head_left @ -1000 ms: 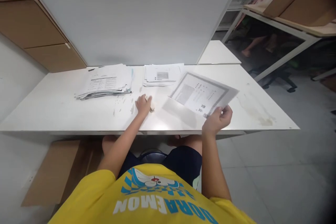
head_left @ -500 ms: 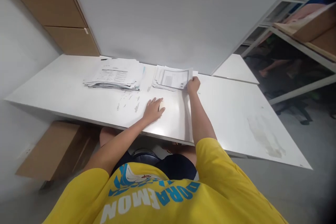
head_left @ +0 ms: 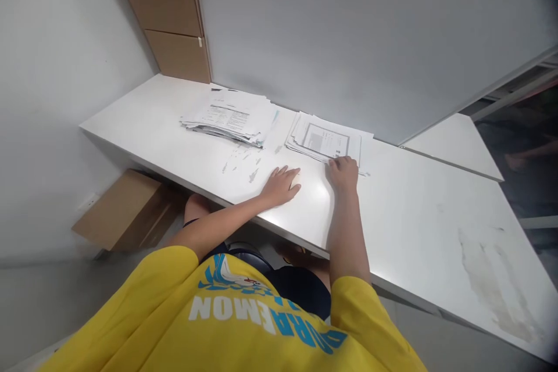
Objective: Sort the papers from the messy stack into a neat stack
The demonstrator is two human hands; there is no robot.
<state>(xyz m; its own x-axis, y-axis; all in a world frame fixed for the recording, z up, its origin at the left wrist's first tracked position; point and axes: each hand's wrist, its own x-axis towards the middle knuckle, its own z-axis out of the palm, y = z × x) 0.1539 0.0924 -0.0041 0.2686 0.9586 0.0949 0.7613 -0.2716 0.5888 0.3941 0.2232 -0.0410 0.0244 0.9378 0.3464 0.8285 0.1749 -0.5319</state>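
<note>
My left hand (head_left: 280,187) lies on the white table, fingers stretched and thumb apart. A small pale patch shows between thumb and forefinger; I cannot tell whether it is an object or bare tabletop. My right hand (head_left: 344,174) is closed at the near right edge of the smaller paper stack, its curled fingers on the top printed sheet (head_left: 326,138). That sheet carries a dark-framed print and lies on several slightly fanned papers. To the left is a thicker, uneven stack of printed papers (head_left: 231,113).
The white table (head_left: 405,215) has dark smudges between the stacks and a brownish stain at right. A grey panel (head_left: 340,29) stands behind it. Cardboard boxes (head_left: 178,55) are stacked at the far left corner; another cardboard box (head_left: 120,203) sits below the table.
My right hand has moved from the sheet's right edge to its near edge, and the lifted sheet now lies flatter. My left hand stays on the table. The view has swung left.
</note>
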